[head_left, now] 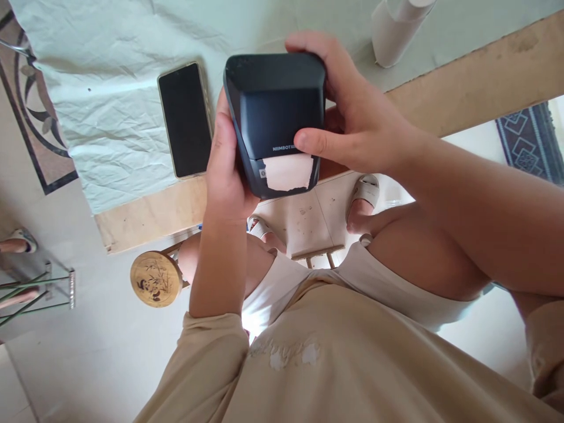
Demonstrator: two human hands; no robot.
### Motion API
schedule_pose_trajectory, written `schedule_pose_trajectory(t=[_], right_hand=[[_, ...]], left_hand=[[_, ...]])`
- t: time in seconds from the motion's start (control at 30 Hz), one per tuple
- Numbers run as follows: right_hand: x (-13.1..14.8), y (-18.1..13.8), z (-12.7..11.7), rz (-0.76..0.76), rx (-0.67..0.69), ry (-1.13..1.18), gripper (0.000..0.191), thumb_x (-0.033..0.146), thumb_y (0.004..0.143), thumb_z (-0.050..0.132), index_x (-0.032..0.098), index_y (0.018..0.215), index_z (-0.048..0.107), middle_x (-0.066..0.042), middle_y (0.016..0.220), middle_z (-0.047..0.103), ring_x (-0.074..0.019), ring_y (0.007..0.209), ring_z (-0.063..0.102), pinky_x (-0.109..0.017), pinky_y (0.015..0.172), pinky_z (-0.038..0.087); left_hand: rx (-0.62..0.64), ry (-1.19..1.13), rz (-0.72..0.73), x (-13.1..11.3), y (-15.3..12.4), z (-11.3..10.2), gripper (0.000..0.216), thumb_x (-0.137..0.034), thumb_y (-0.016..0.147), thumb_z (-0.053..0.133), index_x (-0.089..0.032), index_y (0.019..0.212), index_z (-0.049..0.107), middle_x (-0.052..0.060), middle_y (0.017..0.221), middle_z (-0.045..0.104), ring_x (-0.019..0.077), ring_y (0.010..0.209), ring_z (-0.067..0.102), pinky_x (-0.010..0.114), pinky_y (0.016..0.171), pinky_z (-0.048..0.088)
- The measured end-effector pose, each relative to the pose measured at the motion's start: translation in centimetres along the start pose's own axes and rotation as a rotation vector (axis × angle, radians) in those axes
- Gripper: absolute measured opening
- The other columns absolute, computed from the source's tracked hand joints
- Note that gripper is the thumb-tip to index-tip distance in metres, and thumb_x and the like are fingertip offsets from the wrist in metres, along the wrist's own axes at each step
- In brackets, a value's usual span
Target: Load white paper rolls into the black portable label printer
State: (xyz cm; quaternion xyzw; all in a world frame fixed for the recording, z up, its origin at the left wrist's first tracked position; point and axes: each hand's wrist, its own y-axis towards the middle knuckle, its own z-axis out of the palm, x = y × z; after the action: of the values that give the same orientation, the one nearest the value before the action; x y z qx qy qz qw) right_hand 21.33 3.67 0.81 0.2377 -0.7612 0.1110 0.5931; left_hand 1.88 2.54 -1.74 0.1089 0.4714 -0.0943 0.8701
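Note:
Between my two hands is a black label printer (277, 117) marked NIIMBOT, held up over the front edge of the table. A torn-edged piece of white paper (288, 172) covers part of its lower end. My left hand (227, 161) grips the printer's left side, thumb along the edge and the other fingers hidden beneath. Around the right side closes my right hand (352, 111), its thumb on the front near the lettering and its index finger by the upper corner. A dark-screened smartphone (185, 120) lies on the cloth left of the printer.
A pale green cloth (118, 117) covers the table, leaving its wooden edge (476, 76) bare. A white cylindrical container (399, 29) stands at upper right. Below are a round wooden stool (156, 278), my legs, and a green-legged metal frame (39, 291). Another person's foot (17, 242) shows at far left.

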Motion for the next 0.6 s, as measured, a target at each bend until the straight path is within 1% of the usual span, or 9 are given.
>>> schedule_pose_trajectory(t=[0.07, 0.17, 0.23, 0.3, 0.37, 0.43, 0.5, 0.57, 0.6], right_hand=[[0.0, -0.1, 0.0, 0.016, -0.027, -0.029, 0.081, 0.049, 0.089, 0.064, 0.019, 0.155, 0.029, -0.006, 0.153, 0.043, -0.0060, 0.107, 0.054, -0.014, 0.067, 0.048], [0.1, -0.2, 0.1, 0.034, -0.085, -0.112, 0.078, 0.053, 0.089, 0.064, 0.024, 0.155, 0.035, -0.004, 0.157, 0.039, -0.0021, 0.093, 0.054, -0.013, 0.070, 0.050], [0.0, -0.3, 0.0, -0.020, -0.090, -0.143, 0.078, 0.055, 0.090, 0.063, 0.021, 0.156, 0.038, -0.007, 0.158, 0.038, 0.0000, 0.085, 0.052, -0.014, 0.066, 0.048], [0.0, -0.3, -0.1, -0.083, -0.055, -0.140, 0.082, 0.055, 0.089, 0.064, 0.019, 0.157, 0.036, -0.009, 0.161, 0.034, 0.0014, 0.081, 0.051, -0.014, 0.060, 0.044], [0.0, -0.3, -0.2, -0.090, -0.011, -0.151, 0.085, 0.056, 0.088, 0.066, 0.022, 0.159, 0.033, -0.009, 0.165, 0.028, 0.0017, 0.082, 0.052, -0.013, 0.058, 0.042], [0.0, -0.3, -0.3, -0.081, 0.014, -0.187, 0.090, 0.059, 0.087, 0.066, 0.023, 0.161, 0.030, -0.009, 0.167, 0.025, -0.0005, 0.091, 0.056, -0.012, 0.059, 0.044], [0.1, -0.3, -0.5, -0.115, -0.023, -0.271, 0.094, 0.062, 0.085, 0.066, 0.017, 0.160, 0.032, -0.009, 0.164, 0.031, -0.0063, 0.111, 0.058, -0.009, 0.064, 0.046], [0.5, -0.3, -0.6, -0.098, -0.104, -0.306, 0.094, 0.062, 0.081, 0.070, 0.016, 0.156, 0.039, -0.006, 0.159, 0.039, -0.0120, 0.132, 0.052, -0.006, 0.071, 0.047], [0.8, -0.4, -0.6, -0.025, -0.125, -0.263, 0.092, 0.062, 0.079, 0.073, 0.020, 0.154, 0.041, -0.003, 0.156, 0.040, -0.0134, 0.138, 0.049, -0.004, 0.072, 0.046]], left_hand=[[-0.059, -0.041, -0.023, 0.0, -0.1, 0.5, 0.032, -0.047, 0.106, 0.045, -0.028, 0.118, 0.068, 0.001, 0.124, 0.072, 0.0196, 0.125, 0.066, 0.037, 0.119, 0.047], [-0.126, -0.062, -0.025, 0.3, -0.1, 0.6, 0.033, -0.046, 0.107, 0.045, -0.024, 0.114, 0.069, 0.000, 0.106, 0.075, 0.0157, 0.114, 0.070, 0.033, 0.121, 0.046], [-0.125, -0.054, -0.011, 0.5, -0.1, 0.2, 0.036, -0.046, 0.106, 0.046, -0.021, 0.105, 0.071, 0.002, 0.102, 0.076, 0.0176, 0.119, 0.068, 0.033, 0.123, 0.045], [-0.127, -0.014, -0.002, 0.6, 0.0, -0.3, 0.042, -0.050, 0.106, 0.045, -0.020, 0.097, 0.073, 0.005, 0.098, 0.076, 0.0224, 0.129, 0.064, 0.037, 0.125, 0.044], [-0.162, 0.029, 0.016, 0.7, -0.1, -0.7, 0.041, -0.046, 0.105, 0.046, -0.020, 0.089, 0.072, 0.007, 0.088, 0.075, 0.0249, 0.133, 0.063, 0.039, 0.125, 0.044], [-0.224, 0.049, 0.023, 0.7, -0.1, -0.9, 0.036, -0.038, 0.105, 0.048, -0.021, 0.085, 0.072, 0.005, 0.082, 0.072, 0.0235, 0.128, 0.066, 0.038, 0.123, 0.045], [-0.255, 0.041, 0.020, 0.5, 0.0, -0.7, 0.036, -0.033, 0.105, 0.046, -0.021, 0.085, 0.074, 0.003, 0.082, 0.072, 0.0207, 0.122, 0.069, 0.035, 0.122, 0.046], [-0.217, 0.032, 0.011, 0.4, 0.0, -0.3, 0.042, -0.033, 0.107, 0.039, -0.021, 0.091, 0.076, 0.002, 0.088, 0.073, 0.0188, 0.123, 0.068, 0.033, 0.124, 0.044], [-0.189, 0.029, 0.018, 0.3, 0.1, 0.0, 0.045, -0.034, 0.108, 0.036, -0.020, 0.093, 0.077, 0.002, 0.093, 0.074, 0.0188, 0.127, 0.067, 0.033, 0.124, 0.044]])
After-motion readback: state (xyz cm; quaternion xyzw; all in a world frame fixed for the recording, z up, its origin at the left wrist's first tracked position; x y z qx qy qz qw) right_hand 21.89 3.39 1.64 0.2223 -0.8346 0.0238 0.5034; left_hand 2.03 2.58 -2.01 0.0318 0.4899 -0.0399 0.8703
